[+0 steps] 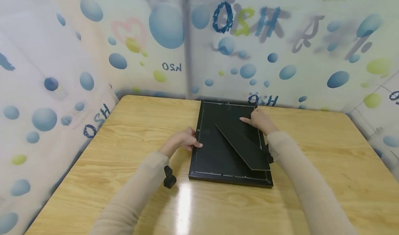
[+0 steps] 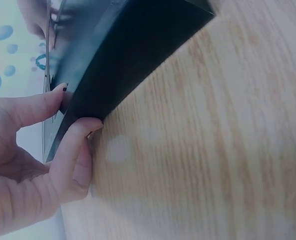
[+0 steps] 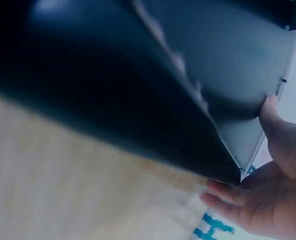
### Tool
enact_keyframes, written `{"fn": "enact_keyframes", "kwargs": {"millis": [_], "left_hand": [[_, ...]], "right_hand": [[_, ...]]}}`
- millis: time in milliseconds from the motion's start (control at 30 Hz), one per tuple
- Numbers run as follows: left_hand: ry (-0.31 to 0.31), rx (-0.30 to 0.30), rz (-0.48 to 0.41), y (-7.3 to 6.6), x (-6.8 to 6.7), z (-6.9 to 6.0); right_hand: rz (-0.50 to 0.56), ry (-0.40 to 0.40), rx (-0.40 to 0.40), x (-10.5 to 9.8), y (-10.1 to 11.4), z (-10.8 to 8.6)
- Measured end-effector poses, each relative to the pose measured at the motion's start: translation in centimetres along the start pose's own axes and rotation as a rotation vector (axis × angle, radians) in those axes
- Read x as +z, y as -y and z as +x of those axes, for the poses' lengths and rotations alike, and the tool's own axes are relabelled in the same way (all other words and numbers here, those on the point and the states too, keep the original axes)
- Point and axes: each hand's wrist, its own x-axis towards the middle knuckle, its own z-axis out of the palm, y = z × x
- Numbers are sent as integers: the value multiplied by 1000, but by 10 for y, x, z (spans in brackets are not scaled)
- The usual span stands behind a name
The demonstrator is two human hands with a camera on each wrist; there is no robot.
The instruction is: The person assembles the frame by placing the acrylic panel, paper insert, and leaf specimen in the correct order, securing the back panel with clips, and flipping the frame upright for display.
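Observation:
A black picture frame lies back side up on the wooden table, its easel stand swung out at a slant over the back panel. My left hand grips the left edge, thumb on top. In the left wrist view, that hand's index finger curls against the side of the frame, low by the tabletop. Near the far right corner, my right hand holds the other edge. The right wrist view shows its thumb on the back panel and its other fingers at the frame's outer side.
The wooden table reaches back to a patterned curtain with blue bubbles and lettering. Another stretch of curtain runs along the left side. A black wrist device sits at the left cuff.

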Motion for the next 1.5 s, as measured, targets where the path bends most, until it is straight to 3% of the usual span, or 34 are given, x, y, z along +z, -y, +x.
{"fn": "enact_keyframes", "kwargs": {"millis": [167, 333, 467, 567, 767, 933, 1067, 1233, 1333, 1500], "left_hand": [[-7, -2, -8, 2, 2, -1], [-89, -7, 113, -3, 2, -2], [-123, -28, 140, -6, 8, -1], [-113, -24, 80, -5, 11, 0], [-87, -12, -48, -1, 13, 1], [-57, 7, -75, 6, 8, 1], [-46, 23, -148, 8, 5, 0], [-94, 45, -184, 4, -1, -2], [-141, 63, -198, 0, -6, -2], [-161, 143, -214, -15, -14, -1]], "right_hand": [[217, -2, 41, 3, -2, -11], [295, 0, 112, 1, 2, -30], [333, 78, 165, 2, -5, -47], [359, 165, 193, 2, -11, -54], [671, 256, 269, -4, -14, -62], [815, 287, 361, -5, -16, -65], [936, 261, 388, -5, -19, -66], [1121, 245, 299, -9, -24, -67], [1187, 246, 203, -12, -26, -70], [1358, 168, 134, -24, -28, -76]]}}
